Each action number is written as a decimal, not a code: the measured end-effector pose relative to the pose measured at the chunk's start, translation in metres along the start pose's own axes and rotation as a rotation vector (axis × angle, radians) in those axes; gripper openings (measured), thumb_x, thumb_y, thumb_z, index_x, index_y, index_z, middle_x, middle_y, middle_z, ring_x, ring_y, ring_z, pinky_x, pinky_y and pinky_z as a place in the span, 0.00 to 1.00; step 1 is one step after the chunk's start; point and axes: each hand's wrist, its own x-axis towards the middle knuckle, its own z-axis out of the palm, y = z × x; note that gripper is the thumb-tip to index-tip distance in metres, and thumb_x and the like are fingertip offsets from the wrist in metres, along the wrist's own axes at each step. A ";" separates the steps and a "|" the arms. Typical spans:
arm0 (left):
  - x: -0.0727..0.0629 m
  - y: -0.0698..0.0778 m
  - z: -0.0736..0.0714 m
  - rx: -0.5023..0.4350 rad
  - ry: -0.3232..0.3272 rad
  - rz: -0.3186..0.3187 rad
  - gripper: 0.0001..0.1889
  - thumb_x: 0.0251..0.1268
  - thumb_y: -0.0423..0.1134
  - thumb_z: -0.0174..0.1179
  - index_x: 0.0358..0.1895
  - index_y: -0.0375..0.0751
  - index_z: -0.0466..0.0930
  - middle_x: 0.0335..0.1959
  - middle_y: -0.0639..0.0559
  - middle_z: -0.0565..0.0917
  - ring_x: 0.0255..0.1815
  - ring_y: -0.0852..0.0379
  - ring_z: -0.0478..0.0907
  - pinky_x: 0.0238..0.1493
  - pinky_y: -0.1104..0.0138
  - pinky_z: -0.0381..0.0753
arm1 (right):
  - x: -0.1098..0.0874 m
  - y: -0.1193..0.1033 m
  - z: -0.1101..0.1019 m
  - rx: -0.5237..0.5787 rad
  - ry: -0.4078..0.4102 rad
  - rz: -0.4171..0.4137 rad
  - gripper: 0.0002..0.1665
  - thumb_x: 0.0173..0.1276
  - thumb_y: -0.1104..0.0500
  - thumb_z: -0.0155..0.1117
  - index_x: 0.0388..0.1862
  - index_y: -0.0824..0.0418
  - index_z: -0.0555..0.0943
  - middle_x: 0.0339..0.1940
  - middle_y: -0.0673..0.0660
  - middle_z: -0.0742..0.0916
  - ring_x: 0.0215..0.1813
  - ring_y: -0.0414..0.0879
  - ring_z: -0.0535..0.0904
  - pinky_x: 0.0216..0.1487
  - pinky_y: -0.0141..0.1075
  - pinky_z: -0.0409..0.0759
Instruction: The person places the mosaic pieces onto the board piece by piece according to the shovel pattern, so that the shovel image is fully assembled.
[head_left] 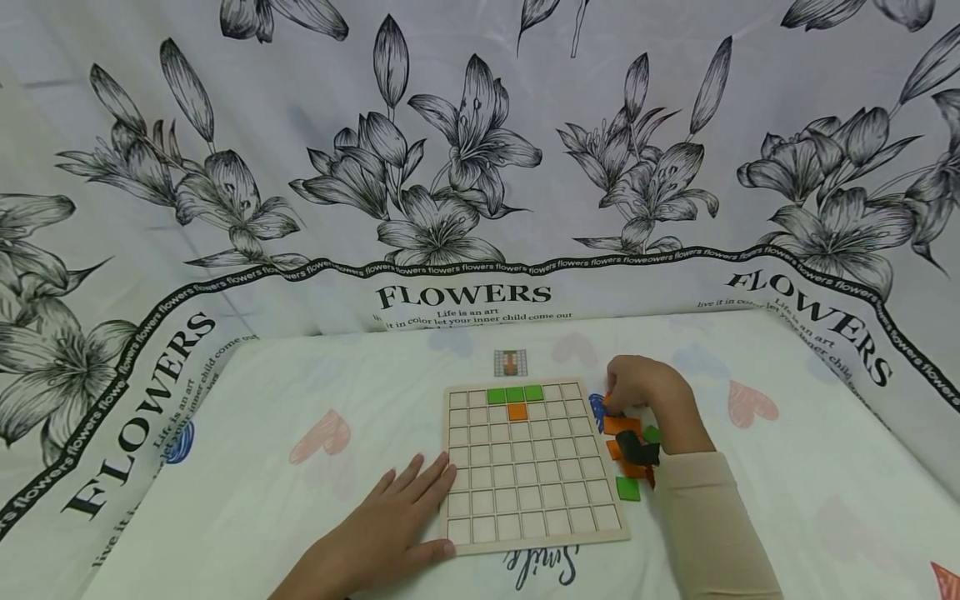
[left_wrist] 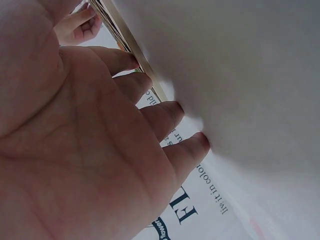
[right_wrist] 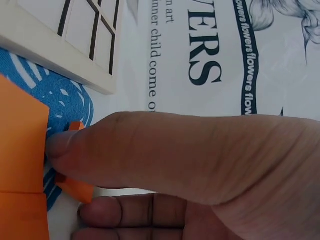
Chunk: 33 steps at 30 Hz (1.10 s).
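A wooden grid board (head_left: 512, 547) lies on the white cloth. Three green tiles (head_left: 514, 395) sit side by side in its top row, and one orange tile (head_left: 517, 412) lies under the middle one. My left hand (head_left: 386, 521) rests with spread fingers against the board's left edge. Beyond the upper right edge, my right hand (head_left: 651, 390) pinches a small orange tile (right_wrist: 76, 189) between thumb and fingers, partly hidden by the thumb. Beside it are larger orange pieces (right_wrist: 22, 150), close to the thumb tip in the right wrist view.
A small printed card (head_left: 511, 362) lies just beyond the board's far edge. Loose orange, green and dark pieces (head_left: 637, 450) are heaped right of the board, partly under the right wrist. A green piece (head_left: 628, 489) lies at the near end. A flower-printed curtain (head_left: 465, 167) hangs behind.
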 end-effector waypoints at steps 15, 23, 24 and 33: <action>-0.001 -0.002 0.002 0.007 0.005 0.007 0.46 0.69 0.70 0.49 0.80 0.44 0.56 0.81 0.49 0.54 0.79 0.40 0.50 0.70 0.39 0.57 | -0.004 -0.020 0.000 -0.043 0.006 -0.064 0.07 0.59 0.66 0.69 0.29 0.61 0.78 0.29 0.54 0.79 0.30 0.48 0.71 0.30 0.40 0.71; -0.001 -0.001 0.001 -0.004 0.013 0.016 0.45 0.69 0.69 0.50 0.80 0.43 0.56 0.81 0.48 0.55 0.79 0.39 0.50 0.69 0.38 0.57 | -0.001 -0.034 0.009 -0.063 0.013 -0.099 0.10 0.57 0.65 0.74 0.31 0.61 0.79 0.28 0.54 0.80 0.28 0.48 0.73 0.30 0.39 0.72; -0.001 -0.001 0.001 -0.003 0.013 0.016 0.45 0.69 0.69 0.50 0.80 0.43 0.56 0.80 0.48 0.55 0.79 0.39 0.50 0.69 0.38 0.57 | 0.000 -0.037 0.011 -0.067 0.017 -0.102 0.10 0.57 0.66 0.74 0.30 0.60 0.79 0.27 0.54 0.79 0.28 0.47 0.72 0.29 0.39 0.72; -0.001 -0.001 0.000 -0.002 0.006 0.011 0.46 0.68 0.70 0.50 0.80 0.43 0.56 0.80 0.48 0.55 0.79 0.39 0.50 0.70 0.38 0.57 | 0.000 -0.060 0.021 -0.125 0.047 -0.129 0.11 0.54 0.68 0.72 0.28 0.59 0.78 0.26 0.53 0.79 0.28 0.47 0.72 0.27 0.38 0.70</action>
